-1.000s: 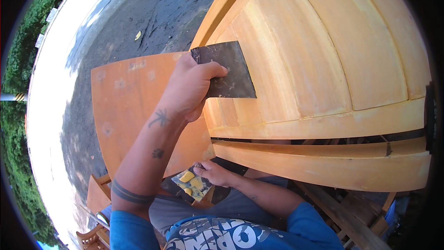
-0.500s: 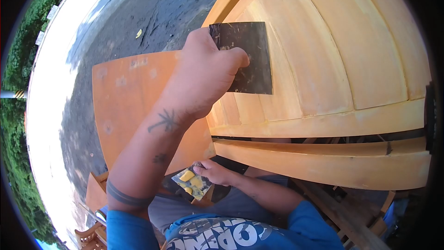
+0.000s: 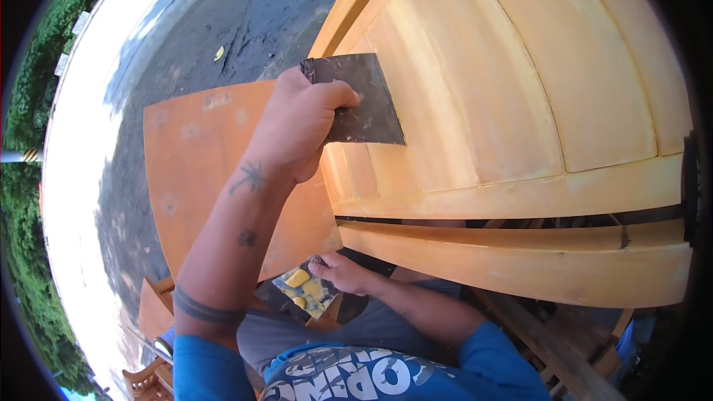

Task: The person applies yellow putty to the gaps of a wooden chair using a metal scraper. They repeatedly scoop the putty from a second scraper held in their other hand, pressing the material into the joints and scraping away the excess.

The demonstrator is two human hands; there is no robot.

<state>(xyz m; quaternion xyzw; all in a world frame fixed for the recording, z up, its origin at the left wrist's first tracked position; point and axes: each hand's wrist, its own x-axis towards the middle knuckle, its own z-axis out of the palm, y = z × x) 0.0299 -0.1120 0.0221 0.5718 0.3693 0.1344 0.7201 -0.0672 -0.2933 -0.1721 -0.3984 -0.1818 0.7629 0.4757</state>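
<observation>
A dark, flat rectangular scraper [image 3: 368, 115] is pinched in my left hand [image 3: 301, 115], with the thumb over its face. Its right edge lies over the left part of a large pale wooden panel [image 3: 505, 96] with curved-looking seams; whether it touches the wood I cannot tell. Lower down, near my lap, my right hand [image 3: 342, 273] is closed on a small smeared board [image 3: 316, 293]. Lumps of yellow paste [image 3: 298, 278] sit on that board. My left forearm passes over an orange-brown wooden board [image 3: 197, 171] with pale spots.
A long wooden rail [image 3: 520, 256] runs below the panel, with a dark gap between them. Wooden chair parts [image 3: 148, 379] stand at the lower left. Grey ground [image 3: 215, 37] with a yellow leaf lies beyond, and greenery lines the far left.
My left hand and the scraper have moved left and slightly down, and the scraper has tilted. My right hand has barely shifted with its board.
</observation>
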